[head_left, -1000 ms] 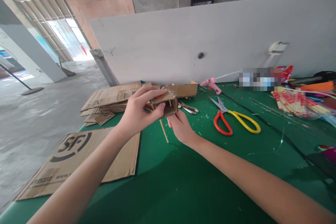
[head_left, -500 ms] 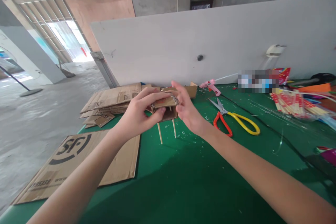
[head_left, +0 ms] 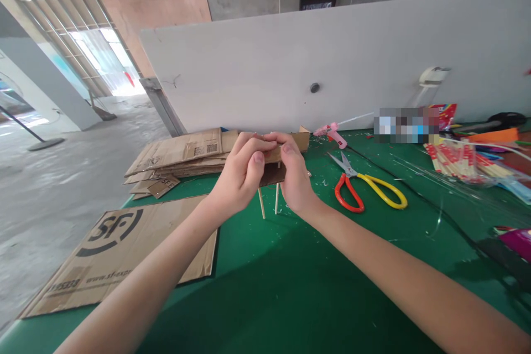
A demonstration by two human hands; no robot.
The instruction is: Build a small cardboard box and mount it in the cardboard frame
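A small cardboard piece (head_left: 272, 173) with thin wooden sticks (head_left: 277, 199) for legs stands in front of me on the green table. My left hand (head_left: 244, 168) is closed around its left side, fingers over the top. Around the right side wraps my right hand (head_left: 295, 174), its fingertips meeting the left ones on top. Both hands hide most of the cardboard model's upper part. To the right lie scissors (head_left: 352, 174), one handle red and one yellow, blades parted.
A pink glue gun (head_left: 332, 134) lies behind the scissors, its black cord running right. Stacked cardboard (head_left: 182, 152) and a flat printed sheet (head_left: 166, 240) are on the left. Bundled sticks (head_left: 452, 160) lie far right, before a white panel (head_left: 257, 77).
My right hand has closed over the cardboard model's top and right side. My left hand has shifted right and curled its fingers over it.
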